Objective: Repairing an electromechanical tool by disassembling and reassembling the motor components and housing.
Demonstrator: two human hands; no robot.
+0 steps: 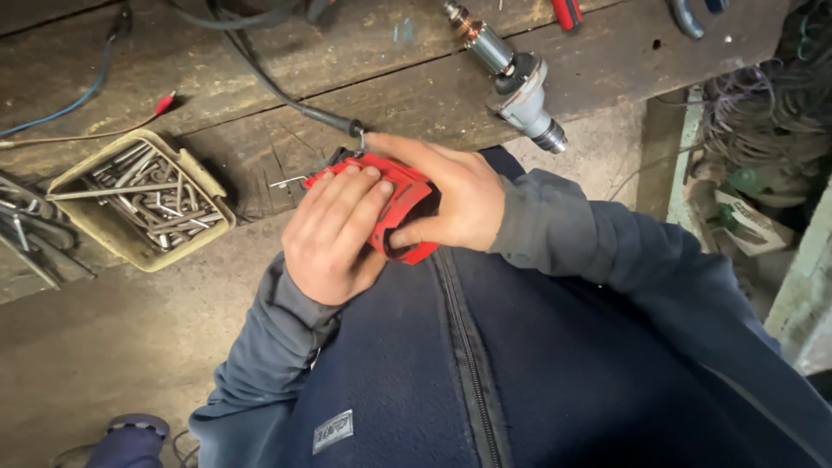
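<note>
Both my hands hold a red plastic tool housing [400,206] close to my chest, above a dark blue zipped jacket. My left hand [334,234] wraps over its left side, fingers lying across the top. My right hand [451,195] grips its right side, thumb underneath and forefinger stretched along the upper edge. A black power cord [286,94] runs from the housing up across the wooden bench. A small bent metal piece [289,181] sticks out at the housing's left end.
A motor armature with gear head and chuck [516,78] lies on the wooden workbench [260,147] above my hands. A beige tray of several hex keys [143,199] sits at left. Blue and red-tipped wires [104,87] lie far left. Tangled wires and clutter [754,130] fill the right.
</note>
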